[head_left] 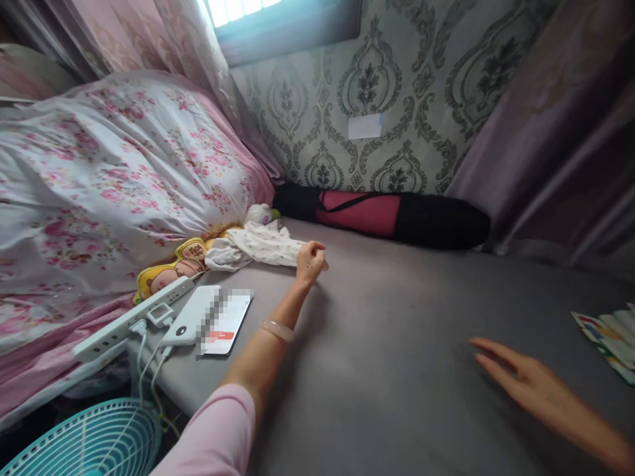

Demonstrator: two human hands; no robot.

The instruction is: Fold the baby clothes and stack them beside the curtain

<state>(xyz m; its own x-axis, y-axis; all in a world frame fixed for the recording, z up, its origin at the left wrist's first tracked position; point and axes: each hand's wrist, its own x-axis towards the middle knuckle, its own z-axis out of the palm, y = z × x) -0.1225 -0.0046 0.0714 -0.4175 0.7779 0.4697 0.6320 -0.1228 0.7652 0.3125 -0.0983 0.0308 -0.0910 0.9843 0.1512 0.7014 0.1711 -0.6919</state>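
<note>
My left hand point(311, 261) is closed on the right end of a crumpled white cloth point(268, 246) with small dark specks. The cloth lies on the grey surface point(387, 317), its left part bunched beside a yellow plush item point(171, 274). Over the grey surface at the lower right, my right hand point(518, 380) is held with fingers stretched out and thumb apart, holding nothing. A pale bracelet point(278, 330) circles my left wrist.
A power strip point(133, 317), a white power bank point(194, 314) and a phone point(229, 324) lie at the left. A teal fan point(84, 443) stands below them. A long black and red bag point(381, 215) lies along the wall. Colourful packets point(612, 337) sit at the right edge.
</note>
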